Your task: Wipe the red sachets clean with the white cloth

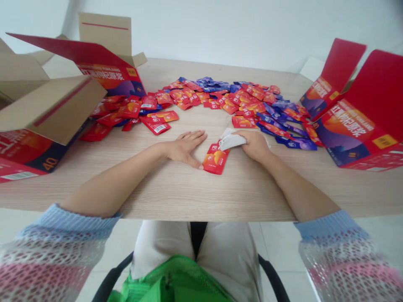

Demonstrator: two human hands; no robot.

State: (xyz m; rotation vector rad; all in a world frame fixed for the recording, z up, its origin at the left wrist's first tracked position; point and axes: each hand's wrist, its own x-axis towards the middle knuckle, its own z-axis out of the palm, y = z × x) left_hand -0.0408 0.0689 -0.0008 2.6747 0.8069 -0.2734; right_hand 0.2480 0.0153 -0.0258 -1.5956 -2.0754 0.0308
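Observation:
A red sachet with orange fruit printed on it lies flat on the table in front of me. My left hand rests palm down beside it, fingers stretched out, the thumb touching the sachet's lower left edge. In my right hand is a folded white tissue, pinched between thumb and fingers and lying over the sachet's upper right part. The tissue hides the top of the sachet. Beyond my hands, many red and blue sachets lie heaped in an arc.
Open red and purple cartons stand on the left, one at the back and one nearer. Two more cartons stand on the right. More sachets pile against the left boxes. The wooden table's front edge is near my lap.

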